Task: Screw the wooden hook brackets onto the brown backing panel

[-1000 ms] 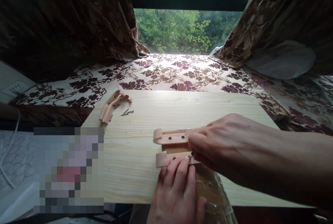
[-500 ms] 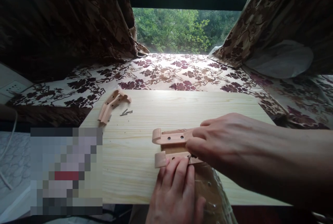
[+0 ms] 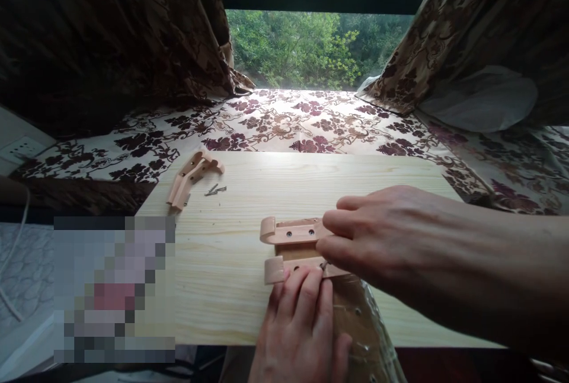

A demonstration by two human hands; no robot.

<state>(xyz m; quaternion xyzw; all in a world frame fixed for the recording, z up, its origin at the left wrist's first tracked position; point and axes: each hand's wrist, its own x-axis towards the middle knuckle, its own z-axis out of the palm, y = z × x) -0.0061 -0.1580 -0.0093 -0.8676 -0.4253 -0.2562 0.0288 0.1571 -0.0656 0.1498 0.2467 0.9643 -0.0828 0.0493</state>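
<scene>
Two pale wooden hook-shaped pieces lie side by side across a brown, plastic-wrapped slab [image 3: 347,312]. In the far wooden hook [image 3: 291,235], two dark screw heads show in its holes. My left hand [image 3: 296,324] presses its fingertips on the near wooden hook [image 3: 274,270], thumb apart on the slab side. My right hand [image 3: 355,229] is closed in a pinch just above the right part of the near hook. A small metal screw [image 3: 322,265] shows at a hole below its fingertips. Whatever the pinch holds is hidden.
On the pale wood tabletop [image 3: 222,300], more wooden hooks [image 3: 189,178] lie at the far left, with several loose screws [image 3: 216,190] beside them. A blurred-out patch [image 3: 113,288] covers the left edge. Behind are a flowered cloth [image 3: 302,116], curtains and a window.
My right hand has shifted slightly and its wrist has turned a little over the near hook. My left hand stays in place on the hook.
</scene>
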